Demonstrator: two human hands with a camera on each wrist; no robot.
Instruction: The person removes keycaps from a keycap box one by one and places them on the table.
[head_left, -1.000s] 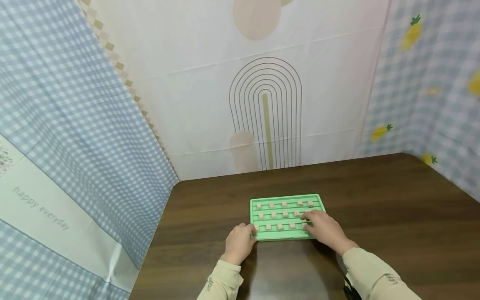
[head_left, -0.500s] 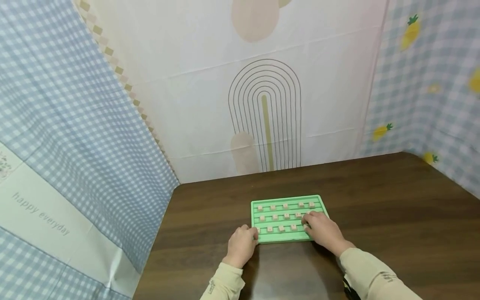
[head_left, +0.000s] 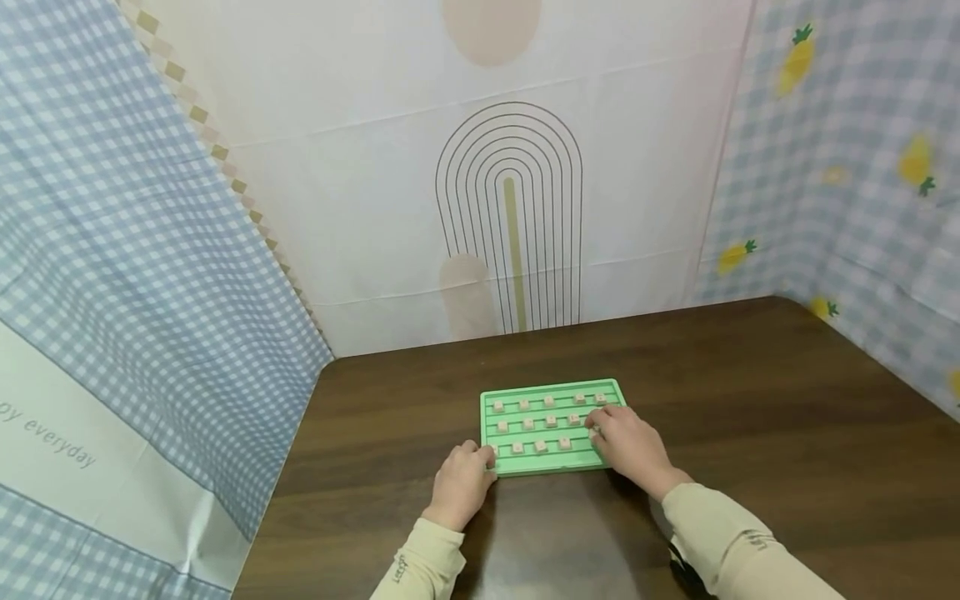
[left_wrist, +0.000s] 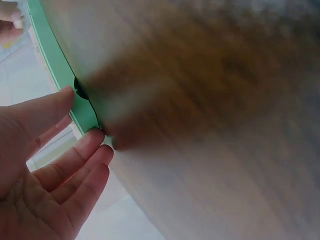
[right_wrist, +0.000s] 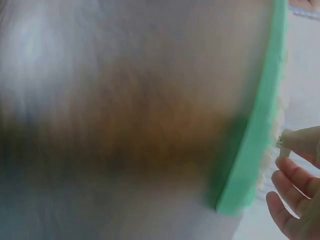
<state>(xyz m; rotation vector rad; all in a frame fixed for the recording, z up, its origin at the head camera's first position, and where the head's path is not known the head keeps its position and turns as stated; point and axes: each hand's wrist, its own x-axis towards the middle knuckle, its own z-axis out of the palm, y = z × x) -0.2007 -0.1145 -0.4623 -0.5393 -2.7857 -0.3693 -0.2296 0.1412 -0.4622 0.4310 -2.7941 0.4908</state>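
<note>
A light green tray [head_left: 551, 464] with dark grooves lies on the table, holding several small cream cubes [head_left: 551, 421] in three rows. Faint marks show on the cubes' tops, too small to read. My left hand [head_left: 460, 486] grips the tray's front left corner; in the left wrist view its thumb and fingers meet the green rim [left_wrist: 57, 62]. Over the tray's right side, my right hand [head_left: 632, 442] pinches one small cube [right_wrist: 284, 149] between thumb and finger. The right wrist view has this cube above the tray's edge [right_wrist: 255, 135]. Part of the tray's right end is hidden by that hand.
The dark wooden table [head_left: 375, 433] extends around the tray. A white cloth [head_left: 360, 208] with printed arches hangs behind it, and blue checked cloth [head_left: 172, 250] hangs at the left. A dark cord-like thing [head_left: 686, 575] shows beneath the right sleeve.
My right hand has lifted a cube from the right end of the front row. My left hand keeps its grip on the tray corner. The head view has shifted slightly.
</note>
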